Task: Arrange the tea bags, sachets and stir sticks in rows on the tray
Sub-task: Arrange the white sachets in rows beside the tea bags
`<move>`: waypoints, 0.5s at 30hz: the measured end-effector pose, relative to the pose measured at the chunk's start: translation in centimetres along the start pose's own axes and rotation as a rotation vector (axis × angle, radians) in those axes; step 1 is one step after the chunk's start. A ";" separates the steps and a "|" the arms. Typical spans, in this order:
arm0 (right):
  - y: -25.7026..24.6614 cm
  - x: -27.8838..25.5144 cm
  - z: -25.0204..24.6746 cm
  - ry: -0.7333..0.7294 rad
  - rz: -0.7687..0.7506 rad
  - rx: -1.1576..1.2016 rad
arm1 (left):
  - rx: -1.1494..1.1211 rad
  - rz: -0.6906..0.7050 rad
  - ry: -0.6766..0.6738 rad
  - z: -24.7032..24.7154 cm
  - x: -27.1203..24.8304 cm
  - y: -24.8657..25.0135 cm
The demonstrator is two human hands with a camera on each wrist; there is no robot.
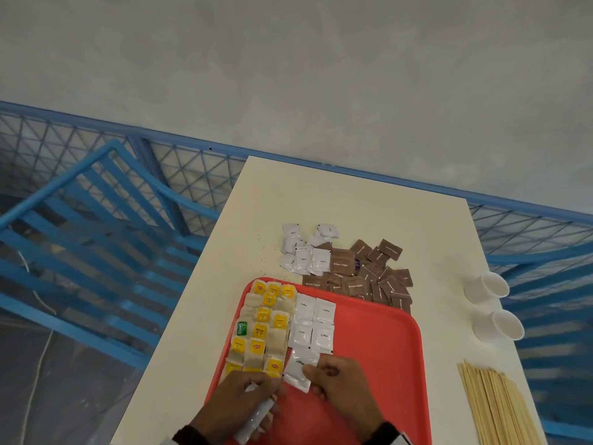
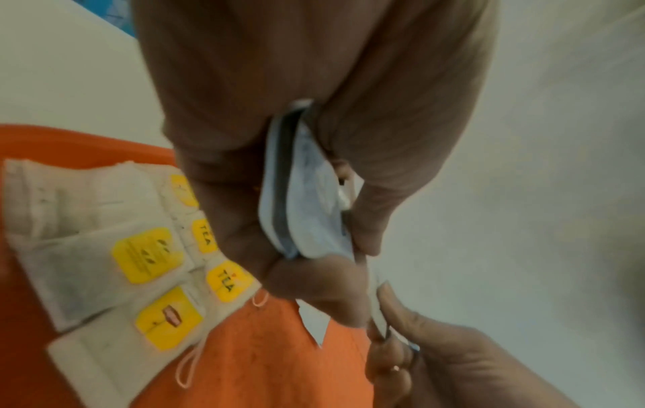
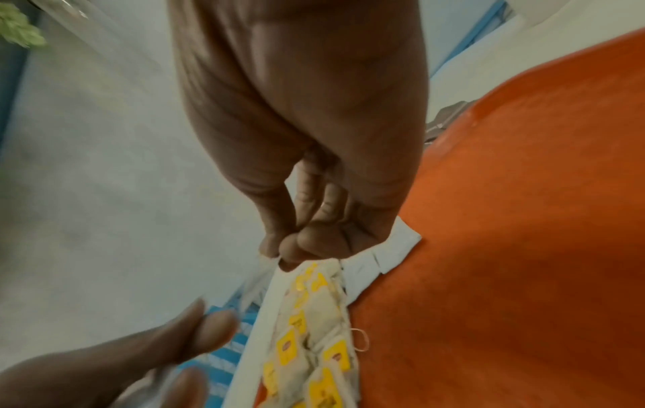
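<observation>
Overhead, the right hand pinches 1 white sachet; only the left wrist view shows the left hand clamping a sachet stack.

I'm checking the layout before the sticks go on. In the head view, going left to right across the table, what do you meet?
Tea bags → white coffee sachets on the tray → bare red tray → stir sticks, with two paper cups beyond them.

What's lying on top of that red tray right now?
On the red tray: tea bags in rows at its left, white coffee sachets beside them. The right hand pinches another white sachet. The hands cover whatever lies at the near edge.
</observation>
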State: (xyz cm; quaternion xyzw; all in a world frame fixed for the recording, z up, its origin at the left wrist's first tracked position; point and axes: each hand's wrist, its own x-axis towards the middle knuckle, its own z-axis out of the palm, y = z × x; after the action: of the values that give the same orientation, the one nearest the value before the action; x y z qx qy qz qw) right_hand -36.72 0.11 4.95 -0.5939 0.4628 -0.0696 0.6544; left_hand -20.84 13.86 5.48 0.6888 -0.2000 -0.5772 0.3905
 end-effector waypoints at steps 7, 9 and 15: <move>3.7 3.8 0.3 0.106 0.130 -0.202 | 0.012 0.015 0.117 -3.4 0.0 -2.0; 4.1 4.6 0.9 0.117 0.135 -0.238 | -0.006 0.012 0.132 -3.9 0.0 -2.3; 4.6 5.6 1.8 0.196 0.153 -0.324 | -0.042 0.000 0.122 -4.3 0.1 -1.9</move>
State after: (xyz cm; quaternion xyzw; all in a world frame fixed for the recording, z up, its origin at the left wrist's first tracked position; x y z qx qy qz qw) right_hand -34.46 -0.91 -2.06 -0.6448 0.5731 -0.0017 0.5057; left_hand -17.02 16.27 4.03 0.7141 -0.1636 -0.5384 0.4164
